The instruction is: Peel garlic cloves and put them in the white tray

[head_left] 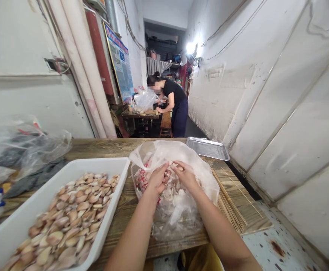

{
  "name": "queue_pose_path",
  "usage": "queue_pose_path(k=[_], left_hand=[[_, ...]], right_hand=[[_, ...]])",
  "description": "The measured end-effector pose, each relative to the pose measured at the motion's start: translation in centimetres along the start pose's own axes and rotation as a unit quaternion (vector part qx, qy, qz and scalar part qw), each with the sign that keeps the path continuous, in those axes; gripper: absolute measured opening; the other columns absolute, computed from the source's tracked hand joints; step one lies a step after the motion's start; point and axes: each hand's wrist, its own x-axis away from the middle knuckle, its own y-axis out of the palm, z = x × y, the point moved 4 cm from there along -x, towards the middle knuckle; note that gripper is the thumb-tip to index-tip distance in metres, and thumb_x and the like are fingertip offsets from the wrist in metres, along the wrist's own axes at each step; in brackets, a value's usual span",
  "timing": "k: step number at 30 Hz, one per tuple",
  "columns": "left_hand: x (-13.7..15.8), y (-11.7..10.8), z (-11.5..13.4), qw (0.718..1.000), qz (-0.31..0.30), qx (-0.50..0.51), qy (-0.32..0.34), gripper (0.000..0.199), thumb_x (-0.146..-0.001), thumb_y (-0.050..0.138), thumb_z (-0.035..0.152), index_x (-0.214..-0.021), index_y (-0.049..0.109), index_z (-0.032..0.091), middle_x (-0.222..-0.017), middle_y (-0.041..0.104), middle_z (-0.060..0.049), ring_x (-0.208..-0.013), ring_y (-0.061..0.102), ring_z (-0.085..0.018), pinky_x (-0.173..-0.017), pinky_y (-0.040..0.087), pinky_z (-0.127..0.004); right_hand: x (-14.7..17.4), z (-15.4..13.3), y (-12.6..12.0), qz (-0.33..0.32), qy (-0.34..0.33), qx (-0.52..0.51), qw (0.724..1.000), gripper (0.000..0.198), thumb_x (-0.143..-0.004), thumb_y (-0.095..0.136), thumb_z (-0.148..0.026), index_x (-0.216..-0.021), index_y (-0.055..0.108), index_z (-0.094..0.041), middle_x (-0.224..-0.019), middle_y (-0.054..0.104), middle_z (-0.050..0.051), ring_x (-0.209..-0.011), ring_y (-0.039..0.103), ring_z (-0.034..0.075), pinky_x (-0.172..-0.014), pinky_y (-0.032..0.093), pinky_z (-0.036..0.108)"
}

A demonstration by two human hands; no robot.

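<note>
Over an open clear plastic bag (178, 220), my left hand (157, 180) and my right hand (186, 177) meet at the fingertips. Pinched between them is a small pale garlic clove (170, 163). Other whitish pieces show near the fingers, too small to tell whether they are held. Papery garlic skins (178, 197) lie inside the bag beneath my hands, along with red-printed plastic (143, 180) on its left side. To the left, a white tub (116, 201) holds many unpeeled garlic cloves (74, 218).
Bamboo skewers (229, 203) lie right of the bag on the wooden table (96, 146). A metal tray (208, 148) sits at the far right corner. Crumpled plastic bags (37, 146) are at the left. Beyond, a person (175, 101) bends over another table (142, 114).
</note>
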Motion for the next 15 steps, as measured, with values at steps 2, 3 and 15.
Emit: queue_pose_path(k=[2,3,15], left_hand=[[0.0,0.2,-0.2,1.000,-0.004,-0.015,0.000,0.040,-0.063,0.067,0.044,-0.086,0.056,0.013,-0.051,0.048,0.007,-0.032,0.026,0.002,-0.033,0.013,-0.013],[0.0,0.2,-0.3,1.000,-0.003,-0.013,-0.010,0.040,-0.063,0.068,0.043,-0.087,0.057,0.012,-0.053,0.050,0.006,-0.032,0.026,0.002,-0.033,0.014,-0.013],[-0.5,-0.6,-0.5,0.977,0.115,-0.163,0.078,0.032,-0.073,0.051,0.045,-0.060,0.050,0.016,-0.039,0.042,0.005,-0.033,0.035,-0.007,-0.037,0.022,-0.021]], right_hand=[[0.0,0.1,-0.3,0.028,0.005,0.011,1.000,0.031,-0.082,0.044,-0.041,-0.098,0.064,-0.024,-0.093,0.064,0.001,-0.089,0.056,0.016,-0.083,0.042,0.029],[0.0,0.1,-0.6,0.036,0.012,0.012,0.999,0.031,-0.083,0.042,-0.040,-0.098,0.064,-0.025,-0.094,0.064,0.000,-0.090,0.056,0.016,-0.084,0.042,0.030],[0.9,-2.5,0.2,-0.110,-0.131,0.100,0.980,0.020,-0.083,0.047,-0.030,-0.082,0.065,-0.023,-0.081,0.064,0.002,-0.078,0.057,0.015,-0.074,0.041,0.026]])
